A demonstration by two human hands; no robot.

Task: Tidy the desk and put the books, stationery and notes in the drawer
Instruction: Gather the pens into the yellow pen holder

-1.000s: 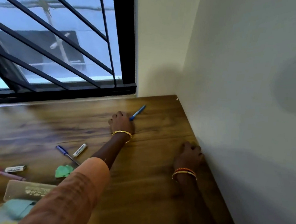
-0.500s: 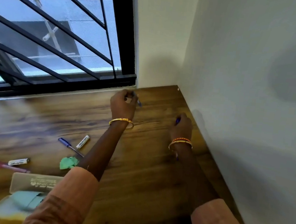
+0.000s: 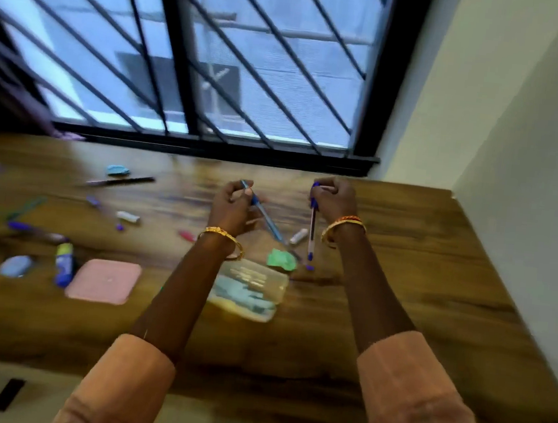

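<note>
Blue plastic shows in both fists. The left hand [image 3: 233,203] curls its fingers round a light blue pen [image 3: 263,213], which slants down and to the right out of the grip, its tip close above a crumpled green note [image 3: 281,259]. The right hand [image 3: 335,198] grips a white pen with dark blue ends [image 3: 311,230] by its top, so the barrel hangs nearly upright, lower end just over the wooden desk [image 3: 419,267]. Both hands are raised above the desk, near each other but apart, a gold bangle on each wrist.

Below them lies a clear pouch [image 3: 250,291] with pale blue and yellow contents, blurred. A small white marker [image 3: 298,236] lies between the two pens. Farther left sit a pink pad [image 3: 103,280], a blue and yellow tube [image 3: 65,263], a black pencil [image 3: 125,181] and more scattered pens and paper scraps, too blurred to name.
</note>
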